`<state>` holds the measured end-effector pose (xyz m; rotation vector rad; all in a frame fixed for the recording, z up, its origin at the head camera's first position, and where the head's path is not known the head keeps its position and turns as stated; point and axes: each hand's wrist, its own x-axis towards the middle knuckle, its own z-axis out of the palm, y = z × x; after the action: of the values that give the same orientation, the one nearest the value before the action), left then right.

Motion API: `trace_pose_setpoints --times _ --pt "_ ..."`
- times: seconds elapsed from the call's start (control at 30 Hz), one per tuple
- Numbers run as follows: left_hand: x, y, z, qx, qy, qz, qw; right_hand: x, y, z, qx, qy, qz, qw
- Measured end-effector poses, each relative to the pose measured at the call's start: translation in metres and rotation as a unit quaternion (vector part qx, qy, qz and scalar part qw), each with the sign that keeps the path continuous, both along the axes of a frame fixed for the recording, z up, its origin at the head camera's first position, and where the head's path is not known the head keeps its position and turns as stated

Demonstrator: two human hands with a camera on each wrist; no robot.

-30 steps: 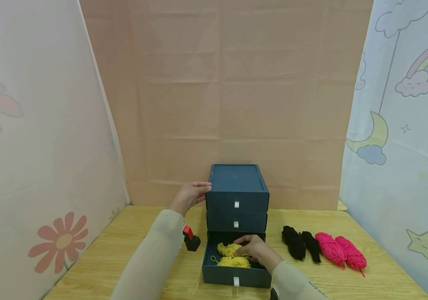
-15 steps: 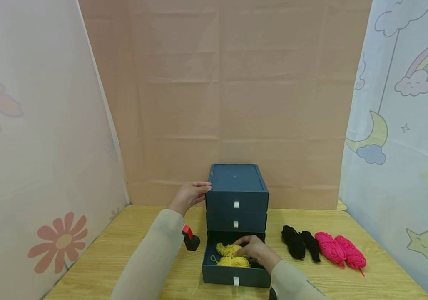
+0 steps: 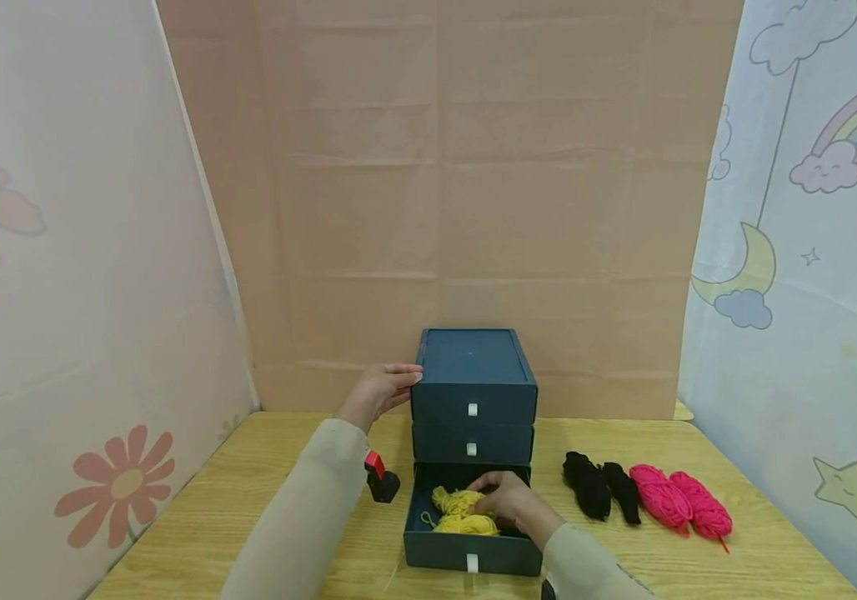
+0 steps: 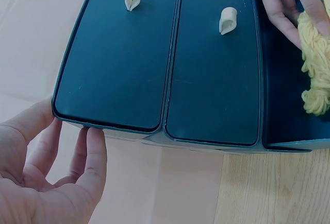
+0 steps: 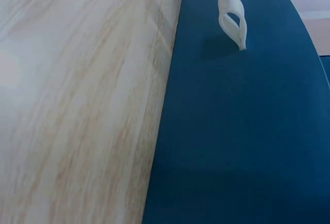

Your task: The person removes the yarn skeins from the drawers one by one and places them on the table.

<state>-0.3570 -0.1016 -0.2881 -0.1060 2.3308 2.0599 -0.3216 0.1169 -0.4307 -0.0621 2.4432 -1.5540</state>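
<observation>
A dark blue drawer unit [image 3: 473,404] stands on the table with its bottom drawer [image 3: 436,550] pulled out. Two yellow yarn skeins [image 3: 466,523] lie in that drawer. My right hand [image 3: 511,500] reaches inside, thumb and fingers around part of the yellow yarn [image 4: 315,54] in the left wrist view. My left hand [image 3: 379,392] touches the unit's upper left edge, its fingers fairly straight; in the left wrist view the fingertips [image 4: 95,136] meet the corner. The right wrist view shows only the drawer front [image 5: 232,116] with its white pull tab [image 5: 233,20], not the right hand.
Black yarn skeins [image 3: 601,487] and pink yarn skeins [image 3: 682,502] lie on the wooden table [image 3: 248,500] right of the drawer unit. Brown paper [image 3: 436,208] hangs behind. The upper two drawers are closed, each with a white tab.
</observation>
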Motion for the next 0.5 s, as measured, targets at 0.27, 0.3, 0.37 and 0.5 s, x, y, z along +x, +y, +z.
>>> trace_pose_setpoints --times 0.27,0.3,0.37,0.5 --pt "0.004 0.001 0.002 -0.004 0.001 0.001 1.0000 0.007 0.003 0.005 -0.004 0.048 0.011 0.999" --pt "0.004 0.001 0.003 -0.004 0.000 0.002 1.0000 0.008 0.003 0.006 -0.009 0.051 0.012 0.999" --pt "0.005 0.000 0.003 -0.004 -0.001 0.004 1.0000 0.011 0.004 0.008 -0.017 0.056 0.015 0.998" --pt "0.007 0.000 0.005 -0.002 -0.005 0.004 1.0000 0.014 0.005 0.014 -0.029 0.064 0.018 0.997"
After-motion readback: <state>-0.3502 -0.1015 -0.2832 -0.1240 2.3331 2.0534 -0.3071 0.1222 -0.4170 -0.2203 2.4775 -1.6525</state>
